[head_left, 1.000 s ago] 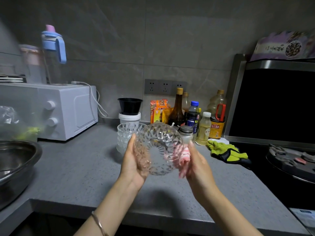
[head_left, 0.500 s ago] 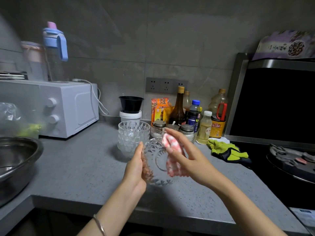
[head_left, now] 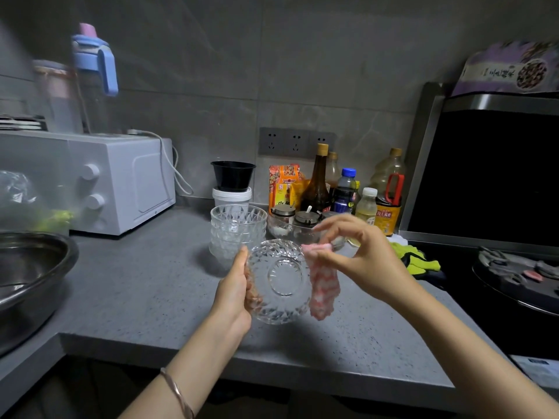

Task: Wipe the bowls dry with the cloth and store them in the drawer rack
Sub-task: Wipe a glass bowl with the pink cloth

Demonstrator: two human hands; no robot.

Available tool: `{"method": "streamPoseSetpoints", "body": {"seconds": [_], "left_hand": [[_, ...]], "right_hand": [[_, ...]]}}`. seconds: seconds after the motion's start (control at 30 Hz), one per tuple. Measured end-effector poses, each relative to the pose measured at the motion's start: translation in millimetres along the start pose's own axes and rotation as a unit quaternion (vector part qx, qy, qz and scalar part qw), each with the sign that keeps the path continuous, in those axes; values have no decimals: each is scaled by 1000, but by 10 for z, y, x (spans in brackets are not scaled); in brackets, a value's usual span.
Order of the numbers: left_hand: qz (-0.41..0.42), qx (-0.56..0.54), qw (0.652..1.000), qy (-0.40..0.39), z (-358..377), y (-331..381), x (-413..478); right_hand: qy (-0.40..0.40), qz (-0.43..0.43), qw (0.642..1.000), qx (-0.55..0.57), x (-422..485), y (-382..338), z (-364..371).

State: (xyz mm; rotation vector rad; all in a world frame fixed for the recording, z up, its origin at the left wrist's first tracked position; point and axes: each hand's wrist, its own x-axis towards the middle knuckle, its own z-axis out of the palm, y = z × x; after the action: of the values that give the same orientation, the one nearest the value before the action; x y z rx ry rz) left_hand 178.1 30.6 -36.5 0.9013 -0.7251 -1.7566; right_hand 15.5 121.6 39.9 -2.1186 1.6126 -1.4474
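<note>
Fingers of the left hand (head_left: 233, 293) are gripping a glass bowl (head_left: 279, 281) above the counter (head_left: 136, 285), while the right hand (head_left: 360, 257) is pinching a pink cloth (head_left: 323, 285) beside it.

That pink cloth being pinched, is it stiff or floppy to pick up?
Probably floppy: the cloth hangs limp from the pinch of the right hand. Likely light too, since a mere pinch carries it.

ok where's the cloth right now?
Head view, centre: the pink-and-white cloth hangs pinched in the right hand, just right of the glass bowl the left hand holds, in front of the stacked bowls.
</note>
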Motion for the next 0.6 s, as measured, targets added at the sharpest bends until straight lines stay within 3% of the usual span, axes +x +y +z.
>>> {"method": "streamPoseSetpoints", "body": {"seconds": [0.13,0.2,0.33,0.47,0.53,0.6], "left_hand": [[-9,19,1000,11,-14,-76,93],[-24,19,1000,0,-9,-154,194],[-45,21,999,-23,126,-138,46],[-55,19,998,-27,156,-126,-6],[-55,16,998,-27,143,-117,-1],[-54,5,998,-17,128,-81,8]], "right_hand": [[8,5,977,212,71,-162,-81],[28,16,968,249,117,-195,-40],[51,-9,998,18,115,-59,277],[146,-60,974,-162,47,79,472],[170,-94,963,-185,-9,73,515],[126,-79,979,-141,-131,69,587]]}}
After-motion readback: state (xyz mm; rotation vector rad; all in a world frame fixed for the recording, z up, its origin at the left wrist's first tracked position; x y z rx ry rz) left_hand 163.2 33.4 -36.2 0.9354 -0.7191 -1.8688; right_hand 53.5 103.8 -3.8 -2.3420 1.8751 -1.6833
